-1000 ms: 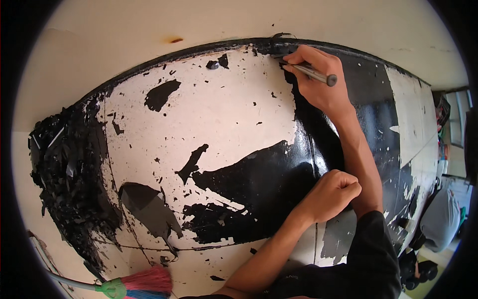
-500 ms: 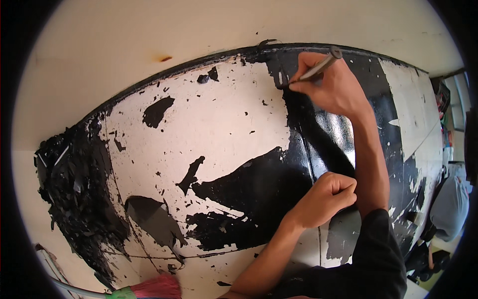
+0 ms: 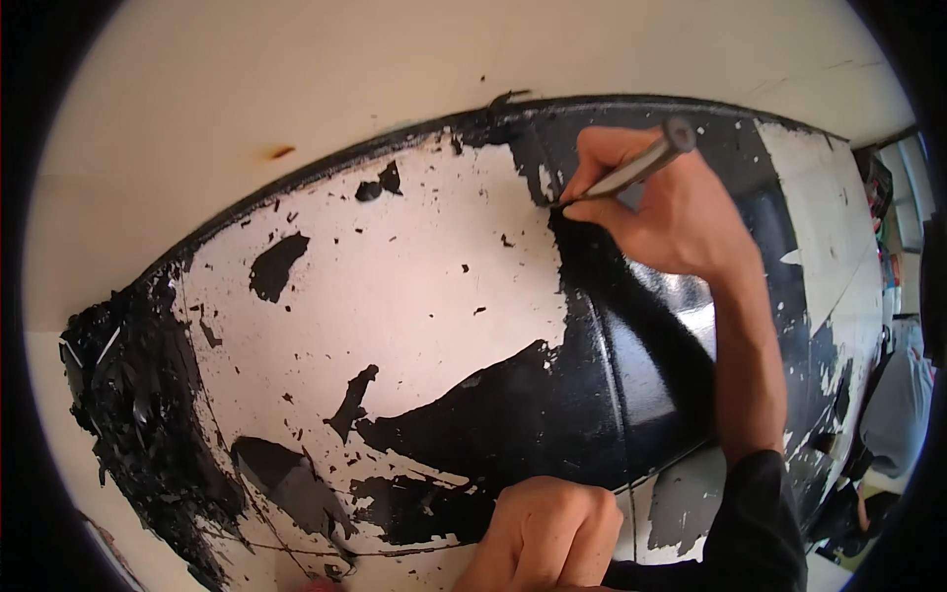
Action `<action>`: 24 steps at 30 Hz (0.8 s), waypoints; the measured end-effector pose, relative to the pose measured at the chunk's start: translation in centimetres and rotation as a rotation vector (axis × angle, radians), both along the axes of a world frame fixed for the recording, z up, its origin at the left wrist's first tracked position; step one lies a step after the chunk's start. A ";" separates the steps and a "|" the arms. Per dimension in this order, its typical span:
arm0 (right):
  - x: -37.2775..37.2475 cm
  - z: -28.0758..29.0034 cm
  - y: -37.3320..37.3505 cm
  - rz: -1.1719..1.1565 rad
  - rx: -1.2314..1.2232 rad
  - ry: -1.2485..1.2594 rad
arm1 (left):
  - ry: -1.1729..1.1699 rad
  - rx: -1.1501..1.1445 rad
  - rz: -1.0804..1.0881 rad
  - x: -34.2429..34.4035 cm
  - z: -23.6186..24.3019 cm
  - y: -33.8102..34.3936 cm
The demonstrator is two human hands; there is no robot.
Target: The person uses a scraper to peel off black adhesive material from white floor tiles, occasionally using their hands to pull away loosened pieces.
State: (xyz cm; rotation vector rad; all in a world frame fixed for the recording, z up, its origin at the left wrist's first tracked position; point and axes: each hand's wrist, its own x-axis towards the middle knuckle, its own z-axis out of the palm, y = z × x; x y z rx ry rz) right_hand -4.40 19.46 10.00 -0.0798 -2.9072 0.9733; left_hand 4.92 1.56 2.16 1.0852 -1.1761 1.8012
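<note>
My right hand is closed around a chisel-like grey metal tool with a round, flared end. The tool's lower tip meets the edge of a glossy black coating, where it borders a bare whitish surface. Ragged black patches and small flakes lie over the whitish part. Low in the picture, my left hand is curled into a fist with the knuckles up, near the coating's near edge. Nothing shows in it; the undersides of its fingers are hidden.
A heap of peeled black scraps lies at the left. A large curled flake rests near the lower left. A pale wall runs along the far side. At the right edge are a grey-blue cloth shape and household clutter.
My left hand has dropped toward me, to the lower edge. The view has shifted, so the surface appears lower. My right hand keeps the tool at the coating's edge; the red broom has nearly left view.
</note>
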 end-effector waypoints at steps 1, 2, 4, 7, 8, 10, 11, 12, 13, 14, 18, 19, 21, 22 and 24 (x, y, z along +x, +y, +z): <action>-0.1 0.1 -0.2 0.006 0.040 0.009 | -0.047 -0.066 -0.075 -0.4 0.2 -0.8; -0.2 -0.3 -0.2 0.009 0.053 0.010 | -0.109 -0.130 -0.147 -0.6 0.3 -1.5; -0.3 -0.2 0.2 0.068 0.095 0.064 | -0.121 -0.171 -0.212 -2.1 0.9 -2.2; -0.3 -0.5 0.4 0.026 0.061 0.037 | -0.067 -0.160 -0.212 -2.8 0.2 -2.3; -0.4 -0.6 0.5 0.025 0.056 0.044 | -0.061 -0.157 -0.216 -2.6 0.0 -2.2; -0.7 0.0 0.0 0.091 -0.016 0.042 | -0.051 -0.163 -0.128 -2.2 0.9 -2.2; -0.9 -0.2 -0.2 0.090 0.018 0.082 | 0.011 -0.125 -0.099 -2.7 1.1 -2.0; -1.0 -0.4 -0.7 0.073 -0.010 0.120 | 0.072 -0.093 -0.069 -3.1 1.5 -1.7; -1.1 -0.4 -1.1 0.058 -0.040 0.160 | 0.133 -0.056 -0.042 -3.5 2.0 -1.3; -1.1 -1.2 -1.0 0.052 -0.031 0.181 | 0.069 -0.099 -0.072 -3.0 1.9 -1.7; -0.6 -1.6 0.2 0.057 -0.067 0.293 | 0.034 -0.242 -0.073 -2.4 2.3 -2.0; -0.3 -1.4 0.7 0.075 -0.079 0.203 | 0.052 -0.229 -0.079 -1.9 2.2 -2.3; -0.2 -1.1 0.6 0.107 -0.153 0.133 | -0.056 -0.422 -0.111 -0.8 2.2 -3.1; -0.2 -0.8 0.4 0.083 -0.125 0.054 | -0.062 -0.419 -0.114 -0.7 1.7 -3.0; -0.4 -0.2 0.1 0.060 -0.072 0.057 | -0.087 -0.365 -0.068 -0.7 1.9 -2.5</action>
